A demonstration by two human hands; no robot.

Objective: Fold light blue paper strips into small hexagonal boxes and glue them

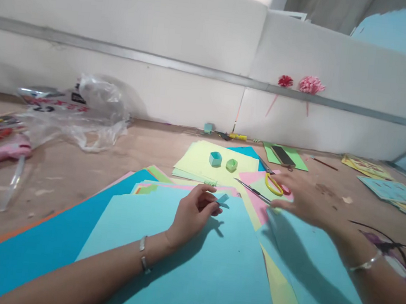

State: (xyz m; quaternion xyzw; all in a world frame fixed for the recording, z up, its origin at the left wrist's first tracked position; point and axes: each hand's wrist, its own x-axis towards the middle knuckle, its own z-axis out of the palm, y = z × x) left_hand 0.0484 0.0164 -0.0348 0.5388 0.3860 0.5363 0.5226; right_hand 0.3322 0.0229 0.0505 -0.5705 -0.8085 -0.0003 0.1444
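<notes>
My left hand (196,212), closed in a pinch, holds a small light-blue paper strip (223,199) above a stack of light-blue paper sheets (177,260). To the right, my right hand (303,201) is open, thumb and fingers apart, beside scissors (274,184) with yellow and red handles. A slim pointed metal tool (253,191) lies with its near end close to my right thumb; whether they touch I cannot tell. Beyond the hands, a blue folded paper piece (215,159) and a green folded paper piece (231,164) sit on pale yellow sheets (191,159).
At the left are a pink glue gun (3,153) and a crumpled plastic bag (94,111). A phone (283,156) lies on green paper at the back. Two pompom flowers (310,85) rest against the white wall. A black cable (392,247) lies near my right wrist.
</notes>
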